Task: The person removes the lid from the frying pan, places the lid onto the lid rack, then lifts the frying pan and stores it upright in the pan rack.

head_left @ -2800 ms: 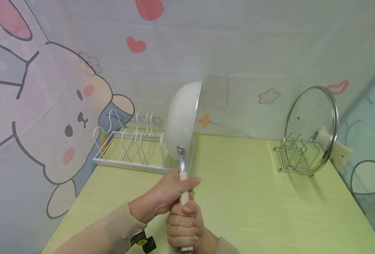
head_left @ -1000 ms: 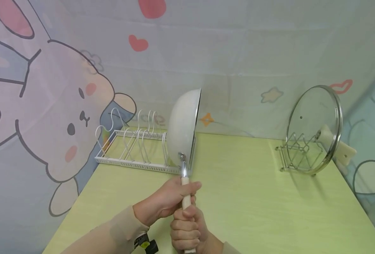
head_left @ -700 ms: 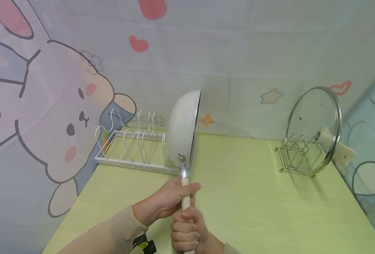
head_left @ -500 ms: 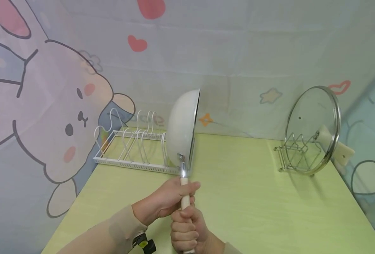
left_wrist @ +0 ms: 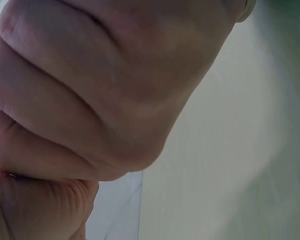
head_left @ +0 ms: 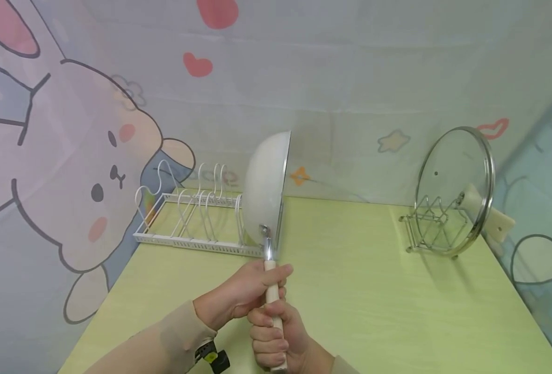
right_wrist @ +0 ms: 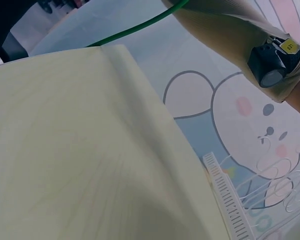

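A white wok (head_left: 264,187) stands on its edge, its open side facing right, at the right end of a white wire rack (head_left: 196,244). Its lower edge overlaps the rack's end in the head view. My left hand (head_left: 245,288) grips the cream handle (head_left: 272,294) near its metal neck, thumb across it. Just below, my right hand (head_left: 278,337) curls its fingers round the handle's end. Folded fingers of my left hand (left_wrist: 90,95) fill the left wrist view and hide the handle there. The right wrist view shows the left sleeve (right_wrist: 225,40) and the rack's side (right_wrist: 227,200).
A glass lid (head_left: 458,161) with a metal rim leans upright in a small wire stand (head_left: 411,234) at the right. Behind it sticks out a cream handle (head_left: 499,227). A printed cloth (head_left: 341,78) hangs behind the light green table (head_left: 374,291).
Over the last few seconds the wok has come down a little toward the rack, both hands lowering with it. The right hand's fingers have since shifted slightly on the handle. Rack and lid stay put.
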Demonstrator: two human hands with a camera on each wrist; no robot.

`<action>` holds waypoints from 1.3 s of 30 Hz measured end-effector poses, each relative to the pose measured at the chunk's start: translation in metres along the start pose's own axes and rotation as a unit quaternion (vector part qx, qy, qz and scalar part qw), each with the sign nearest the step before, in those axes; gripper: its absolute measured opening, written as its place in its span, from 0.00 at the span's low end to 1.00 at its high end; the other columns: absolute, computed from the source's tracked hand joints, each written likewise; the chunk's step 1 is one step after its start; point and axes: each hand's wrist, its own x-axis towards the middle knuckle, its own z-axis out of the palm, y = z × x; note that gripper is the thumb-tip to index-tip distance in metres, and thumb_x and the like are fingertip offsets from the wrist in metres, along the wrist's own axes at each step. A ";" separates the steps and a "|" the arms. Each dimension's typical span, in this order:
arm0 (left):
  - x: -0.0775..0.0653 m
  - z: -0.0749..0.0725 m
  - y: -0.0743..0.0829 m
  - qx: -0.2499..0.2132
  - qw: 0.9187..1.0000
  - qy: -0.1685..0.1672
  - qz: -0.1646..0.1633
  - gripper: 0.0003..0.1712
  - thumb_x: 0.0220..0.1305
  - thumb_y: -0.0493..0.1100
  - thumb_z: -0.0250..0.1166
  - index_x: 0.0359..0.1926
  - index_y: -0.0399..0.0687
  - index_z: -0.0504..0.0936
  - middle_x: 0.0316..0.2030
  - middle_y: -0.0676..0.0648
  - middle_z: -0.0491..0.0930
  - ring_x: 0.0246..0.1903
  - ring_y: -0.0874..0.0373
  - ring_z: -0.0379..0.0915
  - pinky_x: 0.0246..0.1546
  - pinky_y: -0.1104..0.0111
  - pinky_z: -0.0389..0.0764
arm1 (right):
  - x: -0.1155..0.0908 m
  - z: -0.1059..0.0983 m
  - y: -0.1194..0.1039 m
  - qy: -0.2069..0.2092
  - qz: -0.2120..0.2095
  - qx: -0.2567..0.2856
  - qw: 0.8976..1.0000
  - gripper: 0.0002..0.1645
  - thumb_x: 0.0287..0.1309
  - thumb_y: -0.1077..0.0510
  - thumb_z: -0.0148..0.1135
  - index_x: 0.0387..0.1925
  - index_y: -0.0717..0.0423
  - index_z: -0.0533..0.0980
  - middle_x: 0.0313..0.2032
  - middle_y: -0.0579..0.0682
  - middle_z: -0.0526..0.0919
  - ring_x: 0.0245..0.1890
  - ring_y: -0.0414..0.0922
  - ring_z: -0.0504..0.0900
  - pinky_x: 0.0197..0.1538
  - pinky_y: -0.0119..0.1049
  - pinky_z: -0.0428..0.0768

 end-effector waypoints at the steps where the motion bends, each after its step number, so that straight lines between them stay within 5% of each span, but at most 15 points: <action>1: 0.000 0.000 0.000 0.000 1.000 -0.001 -0.001 0.16 0.79 0.49 0.63 0.36 0.46 0.70 0.23 0.54 0.76 0.25 0.63 0.71 0.28 0.73 0.75 | 0.000 0.000 0.000 0.000 0.000 0.001 1.000 0.20 0.74 0.42 0.54 0.26 0.41 0.63 0.16 0.34 0.59 0.13 0.29 0.61 0.17 0.20 0.60; 19: 0.004 0.003 0.002 -0.004 1.000 0.016 -0.008 0.18 0.79 0.52 0.63 0.34 0.47 0.72 0.24 0.54 0.77 0.26 0.63 0.72 0.31 0.72 0.78 | -0.006 0.004 -0.005 0.066 -0.002 -0.047 0.997 0.18 0.74 0.39 0.52 0.30 0.40 0.66 0.18 0.32 0.65 0.16 0.27 0.70 0.21 0.17 0.69; 27: 0.003 0.003 0.002 0.000 1.000 0.031 0.000 0.17 0.79 0.53 0.63 0.37 0.46 0.75 0.27 0.53 0.80 0.30 0.61 0.80 0.39 0.69 0.84 | -0.011 0.002 -0.006 0.106 0.000 -0.073 0.992 0.26 0.79 0.28 0.40 0.36 0.40 0.69 0.24 0.34 0.71 0.26 0.29 0.78 0.40 0.22 0.83; 39: 0.002 -0.001 0.001 -0.003 0.999 0.033 -0.011 0.23 0.79 0.58 0.62 0.50 0.42 0.71 0.39 0.49 0.82 0.37 0.59 0.85 0.46 0.67 0.86 | -0.017 -0.004 -0.004 0.139 -0.008 -0.078 0.987 0.41 0.75 0.19 0.26 0.44 0.42 0.74 0.30 0.34 0.77 0.39 0.33 0.84 0.55 0.31 0.83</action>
